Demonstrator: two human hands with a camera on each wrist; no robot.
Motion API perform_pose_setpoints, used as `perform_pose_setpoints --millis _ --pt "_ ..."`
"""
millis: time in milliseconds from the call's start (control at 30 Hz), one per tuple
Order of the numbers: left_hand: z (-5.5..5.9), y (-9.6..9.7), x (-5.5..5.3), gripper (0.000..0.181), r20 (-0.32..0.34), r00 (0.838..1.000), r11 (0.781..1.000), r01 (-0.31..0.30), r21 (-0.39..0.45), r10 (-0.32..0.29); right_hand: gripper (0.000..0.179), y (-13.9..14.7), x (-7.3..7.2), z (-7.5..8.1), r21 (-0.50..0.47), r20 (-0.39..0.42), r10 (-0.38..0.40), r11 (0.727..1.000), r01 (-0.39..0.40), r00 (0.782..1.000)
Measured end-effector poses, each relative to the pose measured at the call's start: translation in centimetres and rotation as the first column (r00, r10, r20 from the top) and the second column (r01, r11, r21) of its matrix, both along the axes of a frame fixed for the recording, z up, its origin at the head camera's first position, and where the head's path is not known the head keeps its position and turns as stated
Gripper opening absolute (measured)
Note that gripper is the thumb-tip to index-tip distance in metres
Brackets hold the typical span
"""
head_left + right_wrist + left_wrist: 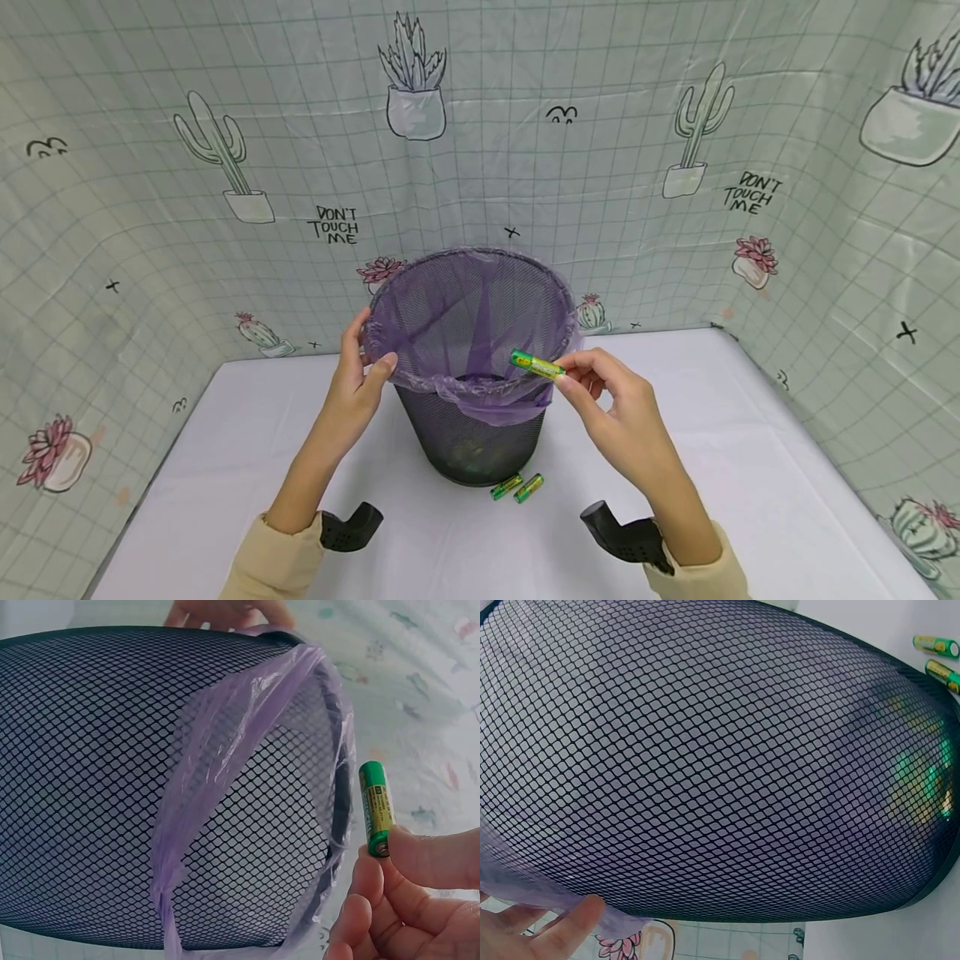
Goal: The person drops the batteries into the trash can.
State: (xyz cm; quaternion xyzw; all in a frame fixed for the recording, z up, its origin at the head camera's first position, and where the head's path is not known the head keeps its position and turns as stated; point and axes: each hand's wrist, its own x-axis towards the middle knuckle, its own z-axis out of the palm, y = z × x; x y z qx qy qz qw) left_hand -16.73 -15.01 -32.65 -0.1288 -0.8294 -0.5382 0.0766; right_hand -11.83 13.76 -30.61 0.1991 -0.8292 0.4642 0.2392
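A black mesh wastebasket (pixel 480 442) stands upright on the table, lined with a purple plastic bag (pixel 495 408) folded over its rim. My left hand (pixel 358 367) grips the rim at the left, thumb over the bag's edge. Between thumb and fingertips my right hand (pixel 611 408) pinches a green and yellow battery (pixel 537 364) by one end, in front of the bin's right rim. In the right wrist view the same battery (pixel 376 810) is apart from the bag. Through the mesh in the left wrist view, blurred green and yellow shapes (pixel 922 776) show at the bin's bottom.
Two similar batteries, a left one (pixel 506 486) and a right one (pixel 528 488), lie on the white tablecloth (pixel 750 467) by the bin's front base. A cactus-print curtain (pixel 480 183) encloses the back and sides. Black wrist mounts (pixel 622 533) project from both sleeves.
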Motion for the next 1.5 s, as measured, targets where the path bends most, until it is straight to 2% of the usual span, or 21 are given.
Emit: perform_pose_setpoints --millis 433,867,1167,1500 --pt "0.0 0.0 -0.1 0.068 0.002 1.000 1.000 0.003 0.003 -0.003 0.012 -0.4 -1.1 -0.2 0.019 0.042 -0.044 0.999 0.043 0.998" --pt "-0.1 0.0 -0.1 0.069 0.000 1.000 1.000 0.006 0.007 -0.006 0.013 -1.0 -1.7 0.0 0.031 0.082 -0.053 0.998 0.050 0.995" --pt "0.0 0.1 0.0 0.068 -0.006 1.000 1.000 0.007 0.007 -0.006 0.009 -1.0 -1.7 0.2 0.093 0.076 -0.074 0.993 0.066 0.994" --pt "-0.1 0.0 0.0 0.069 0.005 1.000 1.000 -0.003 -0.002 0.003 0.009 -0.9 -1.7 0.0 0.074 0.081 -0.061 0.996 0.055 0.995"
